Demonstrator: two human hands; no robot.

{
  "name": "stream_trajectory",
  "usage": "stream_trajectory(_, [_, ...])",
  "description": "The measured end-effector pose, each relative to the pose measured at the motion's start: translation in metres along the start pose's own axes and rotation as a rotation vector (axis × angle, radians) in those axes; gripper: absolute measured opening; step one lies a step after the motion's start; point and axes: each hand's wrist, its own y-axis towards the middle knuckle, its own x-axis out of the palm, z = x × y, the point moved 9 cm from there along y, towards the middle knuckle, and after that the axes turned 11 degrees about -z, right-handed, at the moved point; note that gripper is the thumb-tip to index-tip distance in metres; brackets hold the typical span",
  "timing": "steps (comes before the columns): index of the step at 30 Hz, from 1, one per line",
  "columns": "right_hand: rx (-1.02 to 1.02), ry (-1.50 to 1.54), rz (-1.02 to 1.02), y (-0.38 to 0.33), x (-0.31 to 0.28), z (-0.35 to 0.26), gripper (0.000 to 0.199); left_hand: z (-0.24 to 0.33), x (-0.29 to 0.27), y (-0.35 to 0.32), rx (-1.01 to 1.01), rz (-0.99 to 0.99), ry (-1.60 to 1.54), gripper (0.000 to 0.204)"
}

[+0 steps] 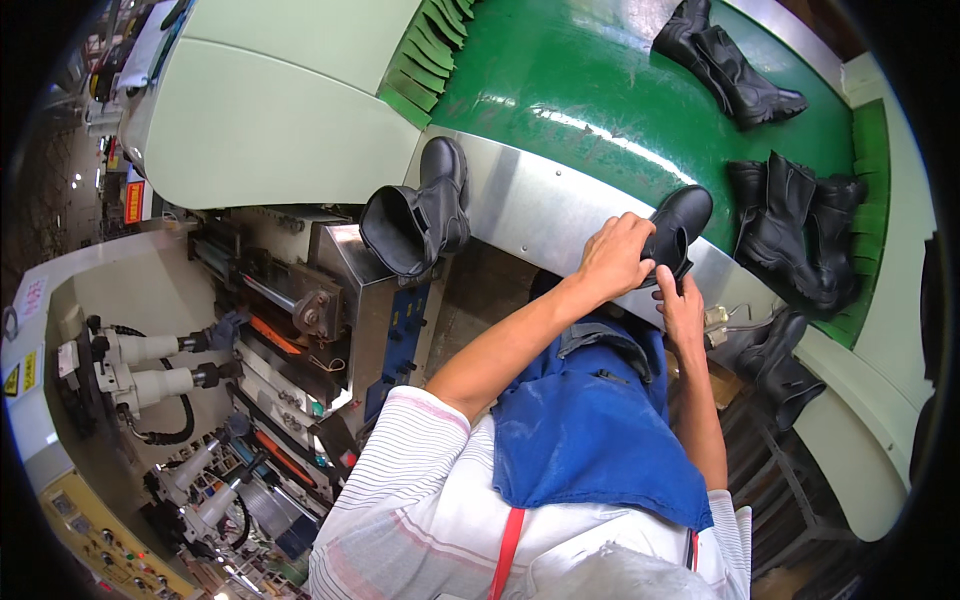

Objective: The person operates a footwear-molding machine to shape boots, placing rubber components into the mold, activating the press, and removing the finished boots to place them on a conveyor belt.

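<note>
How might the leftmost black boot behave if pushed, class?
The leftmost black boot may tip off, sitting at the edge of the metal ledge. Its thick sole will probably stay stiff. Its hollow, open shaft may fold.

Yellow warning label [27, 372], pink-lettered white label [33, 297], both on machine [35, 430], red sign [134, 202] beyond

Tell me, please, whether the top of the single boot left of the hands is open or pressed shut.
Open: that black boot's wide mouth faces the camera, showing its dark inside.
</note>
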Motion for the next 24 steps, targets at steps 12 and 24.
stream_trajectory(12, [-0.012,-0.048,-0.074,0.019,0.019,-0.041,0.021,-0.088,-0.076,-0.028,-0.155,0.278,-0.259,0.035])
stream_trajectory(24, [-0.161,-0.441,-0.405,0.057,0.150,-0.114,0.027,-0.127,-0.121,-0.099,-0.270,-0.045,-0.383,0.094])
